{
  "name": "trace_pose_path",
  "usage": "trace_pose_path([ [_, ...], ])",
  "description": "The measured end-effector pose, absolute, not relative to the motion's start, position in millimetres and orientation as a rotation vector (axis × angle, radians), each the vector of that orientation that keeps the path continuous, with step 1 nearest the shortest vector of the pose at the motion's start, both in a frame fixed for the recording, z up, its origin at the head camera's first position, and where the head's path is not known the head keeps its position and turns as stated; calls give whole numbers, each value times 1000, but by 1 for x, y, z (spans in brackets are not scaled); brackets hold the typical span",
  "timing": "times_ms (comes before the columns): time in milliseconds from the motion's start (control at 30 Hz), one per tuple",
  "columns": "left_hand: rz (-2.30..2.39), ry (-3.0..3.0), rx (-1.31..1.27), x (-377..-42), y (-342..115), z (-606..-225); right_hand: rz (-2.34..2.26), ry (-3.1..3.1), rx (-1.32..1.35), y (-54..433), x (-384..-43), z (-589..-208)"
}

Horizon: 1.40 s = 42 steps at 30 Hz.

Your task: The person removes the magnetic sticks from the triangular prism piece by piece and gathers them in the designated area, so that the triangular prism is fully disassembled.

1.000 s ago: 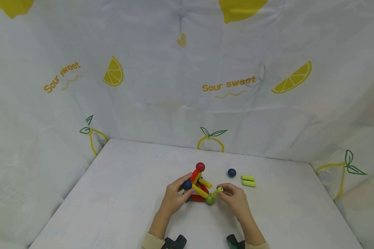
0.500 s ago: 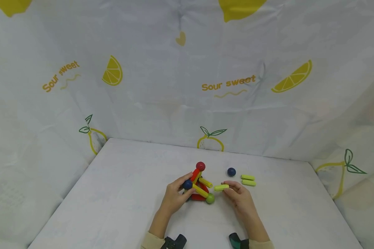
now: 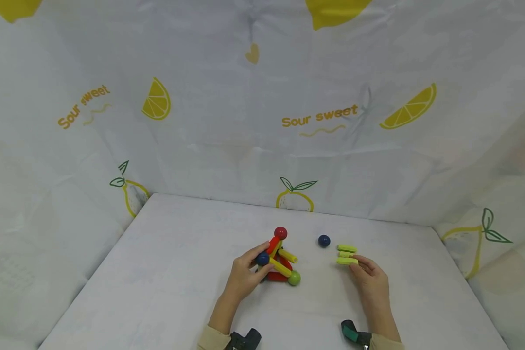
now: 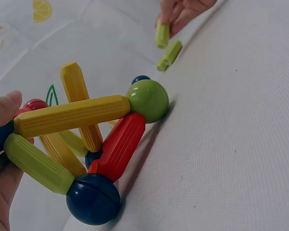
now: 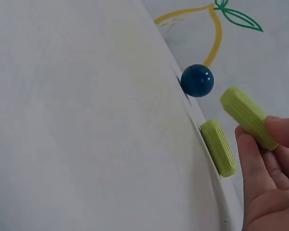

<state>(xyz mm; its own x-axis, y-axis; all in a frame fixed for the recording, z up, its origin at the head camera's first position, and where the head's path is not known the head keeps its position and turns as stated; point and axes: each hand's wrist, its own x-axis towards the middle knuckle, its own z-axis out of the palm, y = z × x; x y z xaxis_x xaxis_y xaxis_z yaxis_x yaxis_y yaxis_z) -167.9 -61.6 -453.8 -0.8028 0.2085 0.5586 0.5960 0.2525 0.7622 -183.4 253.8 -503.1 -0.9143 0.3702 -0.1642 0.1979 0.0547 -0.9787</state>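
Note:
My left hand (image 3: 244,274) grips the upper corner of a structure of magnetic rods and balls, around a blue ball (image 3: 263,258). The structure has red, yellow and light green rods. In the left wrist view, a yellow rod (image 4: 72,115) runs to a green ball (image 4: 148,101), and a red rod (image 4: 120,147) leads down to another blue ball (image 4: 93,198). A red ball (image 3: 281,233) is at the far end. My right hand (image 3: 373,284) pinches a light green magnetic rod (image 5: 249,118) between thumb and fingers, just in front of two matching rods on the table.
A loose blue ball (image 3: 324,241) lies left of the loose green rods (image 3: 346,248). Behind the white table (image 3: 192,243) hangs a white cloth (image 3: 227,170) with lemon prints.
The right hand has drawn the light green rod away from the green ball and carried it right, beside the two loose rods. The left hand has kept its grip on the structure.

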Motion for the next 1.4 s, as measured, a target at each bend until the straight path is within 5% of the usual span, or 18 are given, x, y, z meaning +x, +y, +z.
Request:
trace_pose_path([
  [567,-1572,-2201,-731,-168,-62,-455,1431,-2402,-663,262,-183,-518],
  [1400,-1567,-2190,-733,-168,-62,-454,1293,-2356,-689,259,-184,-518],
])
